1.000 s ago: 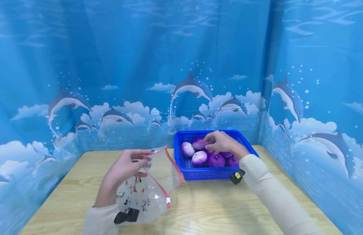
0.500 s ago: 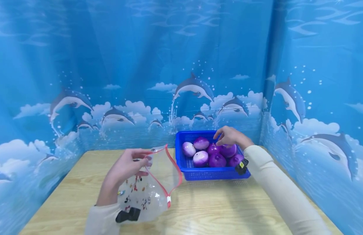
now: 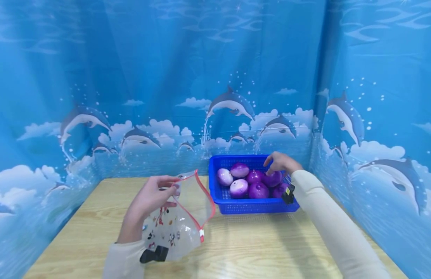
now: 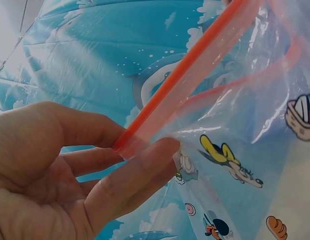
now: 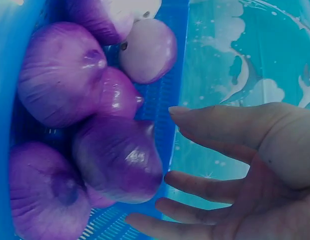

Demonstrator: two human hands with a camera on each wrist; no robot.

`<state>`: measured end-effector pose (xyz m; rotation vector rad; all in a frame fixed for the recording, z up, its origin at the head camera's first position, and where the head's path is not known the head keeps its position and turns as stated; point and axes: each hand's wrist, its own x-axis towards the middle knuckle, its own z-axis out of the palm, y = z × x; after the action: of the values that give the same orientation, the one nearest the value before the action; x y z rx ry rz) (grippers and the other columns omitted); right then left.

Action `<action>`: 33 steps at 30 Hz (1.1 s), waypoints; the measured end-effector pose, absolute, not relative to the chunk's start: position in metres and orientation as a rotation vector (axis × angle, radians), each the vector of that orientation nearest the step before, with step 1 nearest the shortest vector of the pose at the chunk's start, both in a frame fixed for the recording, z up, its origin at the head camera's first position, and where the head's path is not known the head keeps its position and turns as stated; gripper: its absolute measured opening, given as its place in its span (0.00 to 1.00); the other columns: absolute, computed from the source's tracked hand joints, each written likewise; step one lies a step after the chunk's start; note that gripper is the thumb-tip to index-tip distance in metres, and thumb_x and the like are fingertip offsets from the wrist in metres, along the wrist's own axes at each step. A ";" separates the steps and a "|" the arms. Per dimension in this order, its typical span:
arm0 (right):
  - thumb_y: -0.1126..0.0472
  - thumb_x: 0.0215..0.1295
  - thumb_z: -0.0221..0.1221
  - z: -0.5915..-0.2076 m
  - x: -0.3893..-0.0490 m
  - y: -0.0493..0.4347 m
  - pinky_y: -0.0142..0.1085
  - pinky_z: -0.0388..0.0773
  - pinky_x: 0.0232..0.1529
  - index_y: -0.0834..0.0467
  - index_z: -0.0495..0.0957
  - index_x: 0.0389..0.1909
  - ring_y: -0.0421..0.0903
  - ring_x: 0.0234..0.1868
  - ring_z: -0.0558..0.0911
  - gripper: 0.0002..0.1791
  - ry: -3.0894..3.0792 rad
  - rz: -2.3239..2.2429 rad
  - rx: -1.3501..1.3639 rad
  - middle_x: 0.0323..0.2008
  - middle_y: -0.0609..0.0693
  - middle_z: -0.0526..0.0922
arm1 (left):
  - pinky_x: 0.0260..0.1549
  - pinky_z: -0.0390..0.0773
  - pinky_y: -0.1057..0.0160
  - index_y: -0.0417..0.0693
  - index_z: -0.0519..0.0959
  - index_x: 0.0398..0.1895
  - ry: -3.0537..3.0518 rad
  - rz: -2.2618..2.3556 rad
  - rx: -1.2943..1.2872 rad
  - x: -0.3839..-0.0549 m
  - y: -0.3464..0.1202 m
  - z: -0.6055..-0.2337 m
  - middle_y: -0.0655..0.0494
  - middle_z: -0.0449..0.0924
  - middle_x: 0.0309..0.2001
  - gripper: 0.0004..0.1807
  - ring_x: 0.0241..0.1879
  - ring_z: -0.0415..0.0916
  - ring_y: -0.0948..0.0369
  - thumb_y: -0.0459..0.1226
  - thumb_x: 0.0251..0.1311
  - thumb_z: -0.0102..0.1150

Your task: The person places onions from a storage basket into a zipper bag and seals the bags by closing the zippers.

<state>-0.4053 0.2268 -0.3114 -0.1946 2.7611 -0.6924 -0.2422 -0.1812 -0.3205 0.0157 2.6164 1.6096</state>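
Note:
In the head view, my left hand (image 3: 150, 195) pinches the rim of a clear zipper bag (image 3: 171, 232) with a red seal and printed cartoon figures. The bag's mouth gapes toward the basket. The left wrist view shows thumb and fingers on the corner of the red strip (image 4: 167, 90). My right hand (image 3: 281, 162) is over the right part of a blue plastic basket (image 3: 250, 201) that holds several purple onions (image 3: 239, 188). In the right wrist view its fingers are spread, with nothing between them, fingertips right beside a dark purple onion (image 5: 117, 160).
The basket stands at the back of a light wooden table (image 3: 243, 248), right of the bag. Behind and to the sides hangs a blue curtain (image 3: 166, 77) printed with dolphins. A white slider (image 3: 201, 233) sits at the bag's near end.
My right hand has moved to the right over the basket, from the middle onions to those at the right, uncovering the ones between. My left hand and the bag have barely moved.

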 end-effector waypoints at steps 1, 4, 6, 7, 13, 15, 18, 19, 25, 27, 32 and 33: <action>0.65 0.64 0.67 -0.313 -0.407 0.228 0.63 0.86 0.52 0.65 0.74 0.66 0.72 0.66 0.74 0.29 2.748 -0.696 -0.180 0.69 0.73 0.70 | 0.42 0.92 0.58 0.43 0.75 0.69 2.619 1.609 0.015 -0.242 -0.181 -0.321 0.37 0.78 0.63 0.22 0.52 0.84 0.51 0.34 0.73 0.55; 0.65 0.64 0.66 -0.317 -0.411 0.230 0.63 0.87 0.51 0.64 0.73 0.67 0.74 0.68 0.71 0.30 2.731 -0.697 -0.148 0.72 0.74 0.65 | 0.42 0.92 0.58 0.43 0.74 0.69 2.625 1.610 0.015 -0.242 -0.181 -0.320 0.37 0.77 0.64 0.22 0.52 0.84 0.51 0.34 0.73 0.55; 0.65 0.64 0.66 -0.319 -0.413 0.231 0.64 0.86 0.52 0.64 0.73 0.68 0.75 0.70 0.69 0.31 2.720 -0.709 -0.131 0.73 0.74 0.62 | 0.42 0.92 0.58 0.43 0.74 0.69 2.629 1.609 0.013 -0.241 -0.181 -0.320 0.37 0.77 0.64 0.23 0.52 0.84 0.51 0.34 0.73 0.56; 0.65 0.64 0.66 -0.320 -0.414 0.232 0.64 0.86 0.51 0.64 0.72 0.68 0.74 0.70 0.69 0.31 2.720 -0.705 -0.125 0.73 0.74 0.62 | 0.42 0.92 0.58 0.43 0.74 0.69 2.632 1.608 0.012 -0.241 -0.181 -0.320 0.37 0.77 0.64 0.23 0.52 0.84 0.50 0.34 0.73 0.56; 0.69 0.63 0.64 -0.326 -0.418 0.235 0.59 0.89 0.47 0.64 0.70 0.70 0.75 0.70 0.68 0.33 2.684 -0.732 -0.081 0.73 0.75 0.62 | 0.42 0.92 0.58 0.43 0.74 0.69 2.636 1.613 0.018 -0.238 -0.181 -0.318 0.37 0.77 0.64 0.23 0.54 0.83 0.50 0.34 0.73 0.56; 0.70 0.62 0.63 -0.328 -0.419 0.235 0.57 0.90 0.45 0.65 0.69 0.71 0.74 0.71 0.68 0.34 2.674 -0.754 -0.066 0.73 0.75 0.61 | 0.42 0.92 0.58 0.43 0.74 0.69 2.639 1.615 0.026 -0.237 -0.181 -0.318 0.37 0.77 0.64 0.23 0.54 0.83 0.50 0.34 0.73 0.56; 0.73 0.61 0.62 -0.330 -0.420 0.236 0.56 0.91 0.43 0.66 0.68 0.71 0.75 0.70 0.68 0.35 2.658 -0.788 -0.057 0.72 0.77 0.62 | 0.42 0.92 0.58 0.43 0.73 0.69 2.643 1.618 0.038 -0.237 -0.182 -0.318 0.37 0.77 0.64 0.23 0.54 0.83 0.49 0.34 0.73 0.56; 0.73 0.60 0.62 -0.330 -0.420 0.236 0.56 0.91 0.43 0.67 0.68 0.71 0.75 0.69 0.69 0.35 2.654 -0.795 -0.058 0.71 0.78 0.62 | 0.42 0.92 0.58 0.43 0.73 0.69 2.644 1.619 0.041 -0.237 -0.182 -0.318 0.37 0.77 0.64 0.23 0.54 0.83 0.49 0.34 0.73 0.56; 0.73 0.58 0.62 -0.335 -0.422 0.238 0.56 0.91 0.45 0.67 0.69 0.70 0.70 0.62 0.77 0.35 2.667 -0.789 -0.085 0.68 0.76 0.68 | 0.42 0.92 0.58 0.43 0.74 0.69 2.646 1.618 0.046 -0.237 -0.183 -0.317 0.37 0.77 0.64 0.23 0.54 0.83 0.49 0.34 0.73 0.56; 0.73 0.58 0.64 -0.337 -0.423 0.238 0.55 0.91 0.46 0.67 0.71 0.69 0.68 0.59 0.80 0.34 2.676 -0.788 -0.091 0.67 0.75 0.70 | 0.42 0.92 0.58 0.43 0.74 0.69 2.649 1.615 0.046 -0.237 -0.183 -0.317 0.37 0.78 0.64 0.23 0.54 0.83 0.49 0.35 0.73 0.56; 0.71 0.56 0.69 -0.340 -0.423 0.239 0.53 0.91 0.45 0.67 0.73 0.66 0.64 0.53 0.83 0.34 2.673 -0.816 -0.092 0.65 0.74 0.72 | 0.42 0.92 0.58 0.44 0.74 0.69 2.653 1.612 0.046 -0.236 -0.184 -0.316 0.37 0.78 0.63 0.23 0.54 0.83 0.49 0.35 0.73 0.56; 0.71 0.56 0.69 -0.341 -0.423 0.239 0.52 0.91 0.45 0.67 0.74 0.66 0.64 0.52 0.83 0.34 2.672 -0.818 -0.092 0.65 0.74 0.72 | 0.42 0.92 0.58 0.43 0.74 0.69 2.653 1.611 0.047 -0.236 -0.184 -0.316 0.37 0.78 0.63 0.23 0.54 0.83 0.49 0.35 0.73 0.56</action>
<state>-0.4233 0.2390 -0.3407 -0.0919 2.6724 -0.8179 -0.2361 -0.1835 -0.3162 0.0474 2.6532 1.6113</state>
